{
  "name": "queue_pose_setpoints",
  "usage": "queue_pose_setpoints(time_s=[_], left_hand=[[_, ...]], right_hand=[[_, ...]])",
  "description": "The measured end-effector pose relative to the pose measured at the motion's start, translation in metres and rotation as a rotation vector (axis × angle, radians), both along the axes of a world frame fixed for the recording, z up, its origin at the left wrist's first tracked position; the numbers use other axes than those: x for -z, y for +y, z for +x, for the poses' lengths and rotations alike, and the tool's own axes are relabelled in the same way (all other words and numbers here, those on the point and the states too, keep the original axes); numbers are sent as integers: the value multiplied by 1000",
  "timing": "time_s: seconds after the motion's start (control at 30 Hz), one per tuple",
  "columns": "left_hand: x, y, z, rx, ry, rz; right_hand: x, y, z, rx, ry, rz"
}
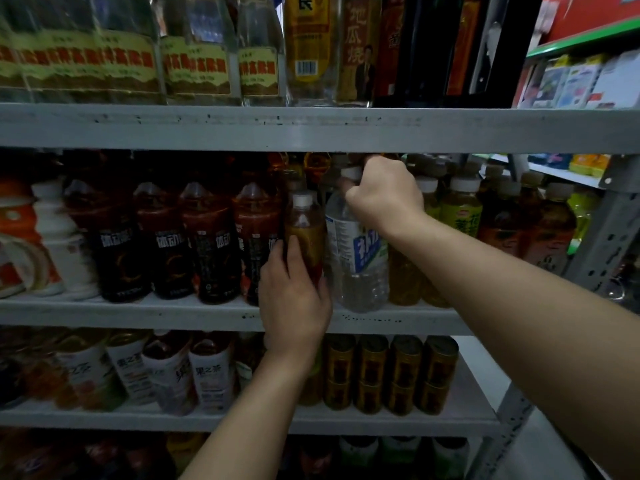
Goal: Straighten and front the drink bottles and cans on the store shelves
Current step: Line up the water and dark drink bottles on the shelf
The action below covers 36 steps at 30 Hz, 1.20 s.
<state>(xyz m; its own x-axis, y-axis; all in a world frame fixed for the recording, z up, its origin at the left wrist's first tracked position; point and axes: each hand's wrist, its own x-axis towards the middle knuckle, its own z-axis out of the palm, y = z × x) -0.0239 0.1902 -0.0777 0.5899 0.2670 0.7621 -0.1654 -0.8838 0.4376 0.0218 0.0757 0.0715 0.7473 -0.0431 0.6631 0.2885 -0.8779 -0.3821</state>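
Amber bottle (304, 233) is gripped low by the left hand (294, 301) at the front edge of the middle shelf (138, 315); beside it, the clear bottle (358, 261) is clasped at its cap by the right hand (384, 197).

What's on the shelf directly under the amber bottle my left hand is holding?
Gold cans stacked two high sit below to the right, white-labelled bottles to the left. Straight below, the left hand and forearm cover most; what stands there cannot be told.
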Motion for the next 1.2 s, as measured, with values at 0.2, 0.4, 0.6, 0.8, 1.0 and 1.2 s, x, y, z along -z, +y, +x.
queue_pose_setpoints(time_s=[0.2,0.4,0.6,0.8,1.0,1.2], left_hand=[[-40,4,10,38,-59,47],[-78,6,29,-54,42,123],[-98,17,36,2,137,152],[-103,36,40,186,93,219],[-107,52,41,413,120,242],[-106,43,41,382,216,195]], right_hand=[[8,-8,2,105,-122,-55],[8,-19,1,97,-90,-45],[3,-14,2,104,-31,183],[9,-8,3,162,-100,287],[3,-8,0,80,-14,262],[0,-12,-6,70,163,120]])
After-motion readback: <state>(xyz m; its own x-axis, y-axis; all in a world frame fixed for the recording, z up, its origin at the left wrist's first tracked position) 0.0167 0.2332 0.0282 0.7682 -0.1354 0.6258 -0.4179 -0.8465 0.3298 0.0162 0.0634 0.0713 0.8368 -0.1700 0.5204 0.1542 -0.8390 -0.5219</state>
